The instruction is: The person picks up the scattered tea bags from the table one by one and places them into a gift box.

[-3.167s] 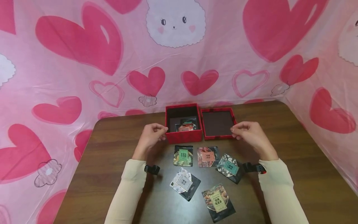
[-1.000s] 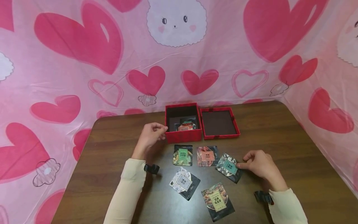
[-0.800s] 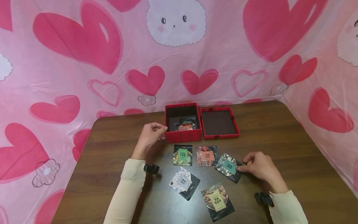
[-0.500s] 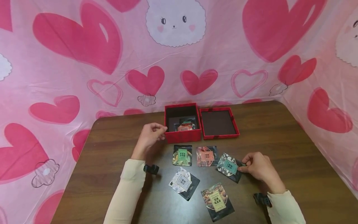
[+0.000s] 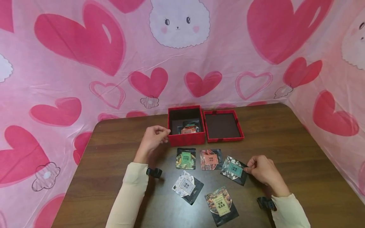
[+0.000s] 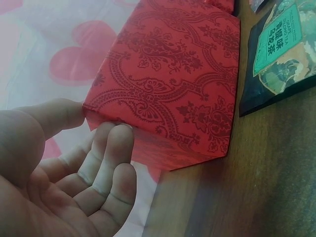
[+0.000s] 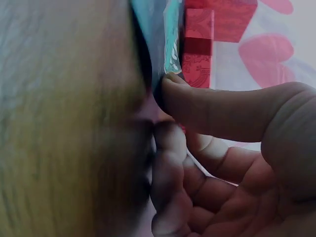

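Note:
My left hand holds the front left corner of a red patterned box, thumb at the top edge and fingers curled against the side in the left wrist view. My right hand pinches the right edge of a black tea packet with a teal label. In the right wrist view the thumb presses on the end of that packet, which stands off the wooden surface there. Several tea packets lie inside the box.
The red box lid lies inner side up, right of the box. In front are packets with green, orange, white and yellow labels. A pink heart-print cloth hangs behind the wooden table.
My right hand has left the lid's right edge, come down toward the front and taken hold of the teal-labelled packet, which has turned slightly. My left hand has stayed at the box corner.

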